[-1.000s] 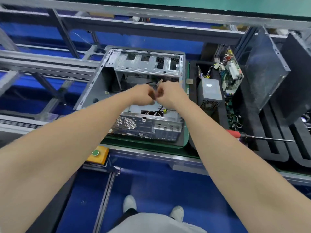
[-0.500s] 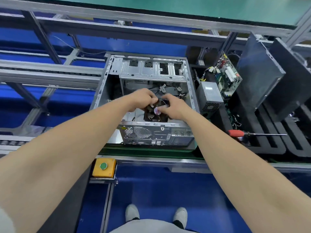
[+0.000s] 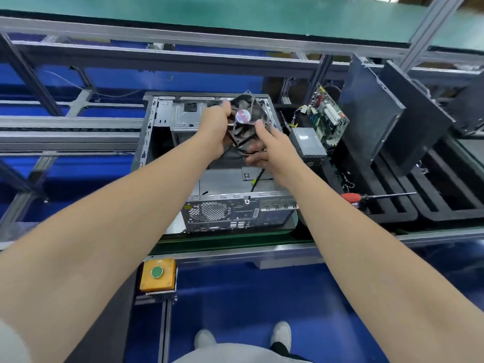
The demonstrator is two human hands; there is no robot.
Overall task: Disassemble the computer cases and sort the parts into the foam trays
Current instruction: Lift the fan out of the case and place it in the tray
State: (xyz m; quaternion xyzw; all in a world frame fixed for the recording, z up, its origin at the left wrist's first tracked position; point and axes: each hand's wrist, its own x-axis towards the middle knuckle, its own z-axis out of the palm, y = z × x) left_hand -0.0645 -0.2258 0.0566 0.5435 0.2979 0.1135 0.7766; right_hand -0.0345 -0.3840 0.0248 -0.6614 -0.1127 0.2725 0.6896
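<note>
Head view: left hand (image 3: pixel 214 124) and right hand (image 3: pixel 273 149) both grip a black fan (image 3: pixel 252 132) over the computer case (image 3: pixel 161 119); its pink label (image 3: pixel 243 117) is unreadable

Green conveyor belt (image 3: pixel 222 242) carried open case (image 3: pixel 235 213) under left hand (image 3: pixel 214 127); foam trays (image 3: pixel 392 205) right of right hand (image 3: pixel 275 150), probably same belt.

A black fan (image 3: pixel 245 119) with a pink sticker is tilted above the open grey computer case (image 3: pixel 235 213). Black foam trays (image 3: pixel 392 214) sit to its right.
</note>
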